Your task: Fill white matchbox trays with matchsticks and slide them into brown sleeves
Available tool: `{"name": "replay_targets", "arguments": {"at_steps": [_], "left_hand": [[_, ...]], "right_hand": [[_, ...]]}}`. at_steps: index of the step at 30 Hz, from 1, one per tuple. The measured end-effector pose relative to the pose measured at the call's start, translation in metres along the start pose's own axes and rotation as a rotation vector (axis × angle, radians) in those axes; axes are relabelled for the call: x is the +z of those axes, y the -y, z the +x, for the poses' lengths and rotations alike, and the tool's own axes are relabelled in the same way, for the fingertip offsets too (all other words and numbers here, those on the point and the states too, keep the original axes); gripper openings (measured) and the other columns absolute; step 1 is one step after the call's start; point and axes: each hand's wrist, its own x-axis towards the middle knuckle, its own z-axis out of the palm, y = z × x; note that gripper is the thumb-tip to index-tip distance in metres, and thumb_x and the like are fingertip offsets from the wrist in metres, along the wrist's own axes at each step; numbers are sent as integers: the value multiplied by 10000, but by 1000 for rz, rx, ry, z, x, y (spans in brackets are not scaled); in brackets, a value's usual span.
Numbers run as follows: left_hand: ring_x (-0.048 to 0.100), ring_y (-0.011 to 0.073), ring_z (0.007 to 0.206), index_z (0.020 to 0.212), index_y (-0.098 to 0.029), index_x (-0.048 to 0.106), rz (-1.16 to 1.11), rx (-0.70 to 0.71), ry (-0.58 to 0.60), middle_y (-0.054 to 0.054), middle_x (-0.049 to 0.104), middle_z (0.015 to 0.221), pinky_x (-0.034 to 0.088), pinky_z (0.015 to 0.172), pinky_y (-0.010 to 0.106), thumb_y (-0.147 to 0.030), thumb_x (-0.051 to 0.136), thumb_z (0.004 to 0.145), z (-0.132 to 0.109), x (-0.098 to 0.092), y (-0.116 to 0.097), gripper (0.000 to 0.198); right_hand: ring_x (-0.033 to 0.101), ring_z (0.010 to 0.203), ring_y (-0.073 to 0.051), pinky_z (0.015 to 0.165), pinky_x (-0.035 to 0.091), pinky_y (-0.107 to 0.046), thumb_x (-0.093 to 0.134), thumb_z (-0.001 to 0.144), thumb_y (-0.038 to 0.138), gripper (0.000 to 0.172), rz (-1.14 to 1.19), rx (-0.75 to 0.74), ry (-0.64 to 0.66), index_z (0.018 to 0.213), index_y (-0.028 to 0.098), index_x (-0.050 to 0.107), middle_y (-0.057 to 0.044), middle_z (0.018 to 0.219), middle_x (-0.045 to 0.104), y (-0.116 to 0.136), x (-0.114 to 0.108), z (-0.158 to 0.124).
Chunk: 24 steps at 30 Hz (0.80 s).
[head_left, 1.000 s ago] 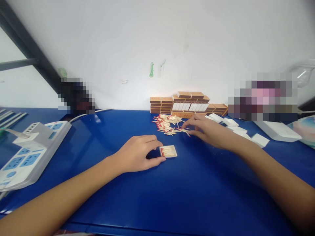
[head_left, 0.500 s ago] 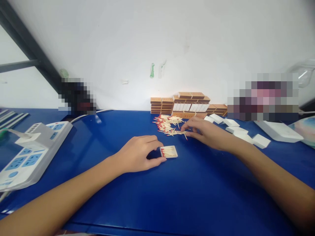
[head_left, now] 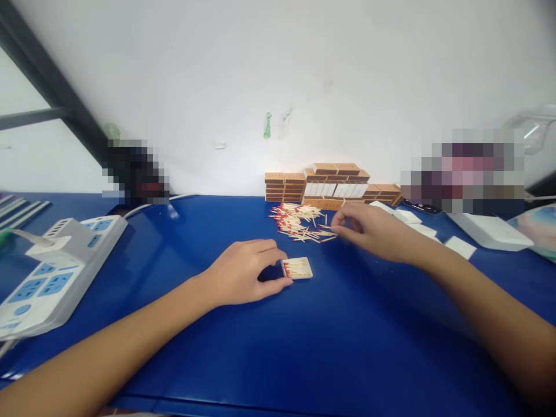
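Observation:
A small white matchbox tray (head_left: 306, 273) lies on the blue table with several red-headed matches (head_left: 297, 267) in it. My left hand (head_left: 245, 272) holds its left end, thumb at the near corner and forefinger at the far one. Beyond the tray spreads a loose pile of matches (head_left: 289, 220). At the right edge of that pile, my right hand (head_left: 360, 229) has thumb and forefinger pinched together on a match (head_left: 327, 226), whose far end is hidden by the fingers. Stray matches lie just beside those fingertips.
Brown matchboxes (head_left: 284, 188) are stacked against the wall behind the pile. White tray-like pieces (head_left: 460, 247) and a larger white container (head_left: 486, 231) lie to the right, near a dark phone (head_left: 421, 207). A white power strip (head_left: 65, 272) sits at the left.
My right hand has drawn slightly to the right, and the matches by its fingertips have shifted. My left hand and the tray have stayed in place.

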Motion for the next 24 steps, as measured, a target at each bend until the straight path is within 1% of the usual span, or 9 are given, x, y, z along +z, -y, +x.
{"name": "replay_targets", "arguments": {"at_steps": [3,5,7,10,11,13,16,20,24], "left_hand": [[660,155,811,1149,-185,722,-1,2,-4,22,687,923,509,698,283,-420,670,966,0,0,0,303],[656,150,800,1151,-184,722,-1,-2,-7,19,683,919,507,690,282,-418,671,966,0,0,0,303],[655,149,799,1154,-186,721,0,-4,-6,16,681,917,507,688,282,-417,673,964,1,-1,1,303],[662,153,819,1155,-187,720,4,-3,1,20,684,928,514,705,286,-417,672,965,0,-1,1,303],[663,154,820,1155,-187,720,3,-2,2,21,685,928,516,710,287,-416,674,964,0,-1,1,302],[664,154,817,1156,-186,719,-2,-2,5,20,685,926,518,712,286,-417,677,962,0,0,1,304],[661,152,812,1150,-187,720,-1,-8,3,18,683,922,514,705,283,-421,675,963,0,0,1,303],[652,142,789,1145,-190,719,-1,-18,-1,11,677,917,504,684,273,-408,681,957,0,-1,1,290],[653,148,800,1156,-190,715,6,-18,10,12,674,911,507,697,283,-432,669,965,1,-2,1,312]], "right_hand": [[556,700,-189,646,408,-318,535,983,398,232,9,11,66,881,227,655,-48,807,642,3,-3,-1],[560,707,-190,646,412,-314,541,983,426,242,38,2,88,898,232,657,-43,811,642,2,-1,0],[569,736,-198,659,420,-317,585,962,478,254,56,-3,87,945,236,661,-47,853,649,-1,3,0],[578,790,-218,687,428,-330,650,921,551,337,53,0,57,1055,242,669,-62,933,657,-8,8,1],[579,800,-222,694,429,-334,646,923,559,347,56,0,49,1061,242,672,-66,944,657,-10,10,2],[580,805,-223,701,432,-337,602,954,547,322,82,-1,52,1012,239,676,-70,938,658,-10,14,4],[583,791,-217,699,440,-337,536,991,522,322,130,7,68,911,229,644,-71,909,659,-5,21,6],[600,816,-226,726,464,-353,468,1021,474,310,111,10,64,897,223,602,-88,937,658,3,25,5],[603,821,-227,736,481,-366,418,1041,427,306,63,6,91,884,222,582,-97,955,636,0,24,2]]}}
